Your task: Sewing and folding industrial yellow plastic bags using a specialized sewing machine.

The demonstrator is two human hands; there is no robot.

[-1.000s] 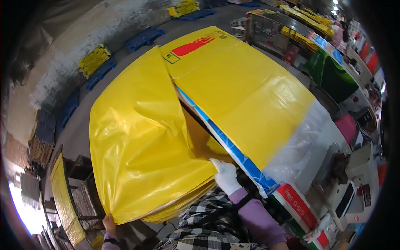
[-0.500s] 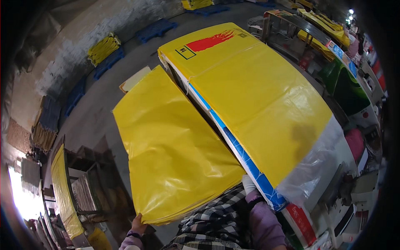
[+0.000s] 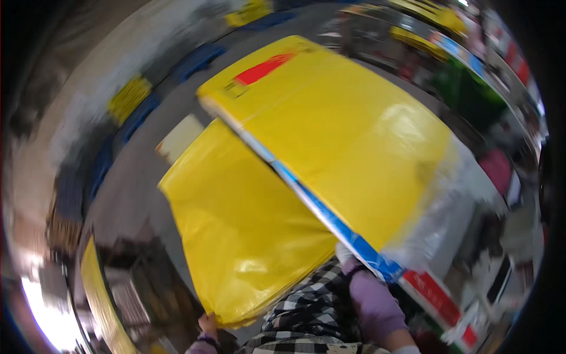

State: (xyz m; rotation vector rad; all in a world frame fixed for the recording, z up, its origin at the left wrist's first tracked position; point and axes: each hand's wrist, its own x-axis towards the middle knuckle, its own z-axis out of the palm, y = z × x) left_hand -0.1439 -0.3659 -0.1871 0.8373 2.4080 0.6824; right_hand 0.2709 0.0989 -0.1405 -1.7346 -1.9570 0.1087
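Yellow plastic sheet (image 3: 250,218) lies mostly flat along left edge of worktop (image 3: 348,138); left hand (image 3: 207,323) pinches near corner, unreleased; right hand (image 3: 344,252), grip can't tell.

Dim interior. Blown-out white patch (image 3: 50,315) well left of the left hand (image 3: 207,323), hazy flare around it. Soft sheen on yellow sheet (image 3: 247,218) between that hand and the right hand (image 3: 345,253); stronger glare on yellow cover (image 3: 348,141) beyond the right. Motion blur smears wall (image 3: 76,112) far ahead-left of both hands. Fisheye curves edges; corners black.
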